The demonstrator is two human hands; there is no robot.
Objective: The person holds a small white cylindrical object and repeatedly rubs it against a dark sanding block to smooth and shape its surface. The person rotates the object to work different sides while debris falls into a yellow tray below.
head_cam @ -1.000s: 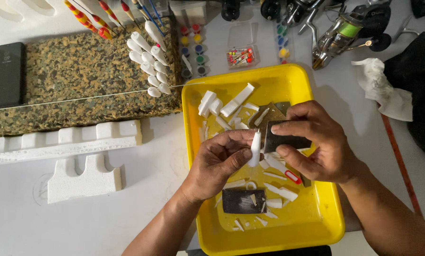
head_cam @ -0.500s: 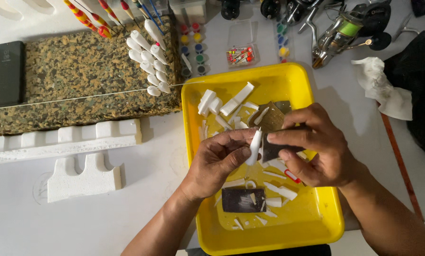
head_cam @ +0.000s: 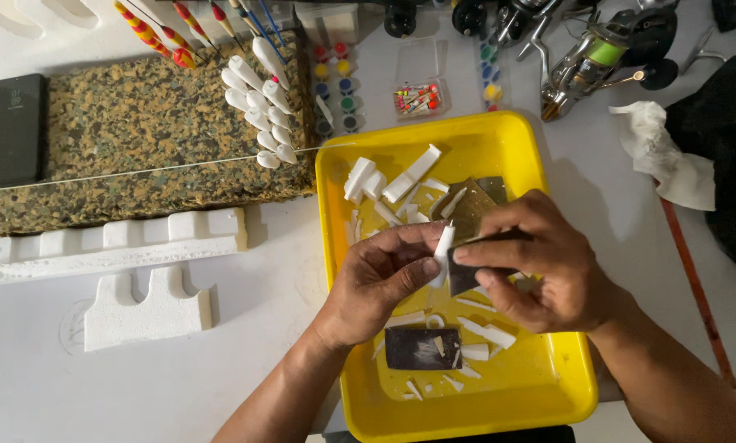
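Observation:
Over the yellow tray (head_cam: 540, 394), my left hand (head_cam: 380, 283) pinches a small white foam float body (head_cam: 443, 246), held nearly upright. My right hand (head_cam: 540, 262) grips a dark piece of sandpaper (head_cam: 466, 275) pressed against the float's side. Both hands touch at the float. White foam offcuts (head_cam: 392, 182) lie in the tray's far left part, and another dark sandpaper square (head_cam: 421, 347) lies below my hands with foam slivers around it.
A speckled foam block (head_cam: 138, 148) holds several white float bodies (head_cam: 257, 107) and painted floats (head_cam: 150, 33). A black phone (head_cam: 15, 127) lies on it. White foam packing pieces (head_cam: 142, 308), small paint pots (head_cam: 343, 82), fishing reels (head_cam: 597, 49) and a crumpled tissue (head_cam: 663, 164) surround the tray.
My right hand with the sandpaper has shifted slightly along the float; the left hand keeps the float in nearly the same spot.

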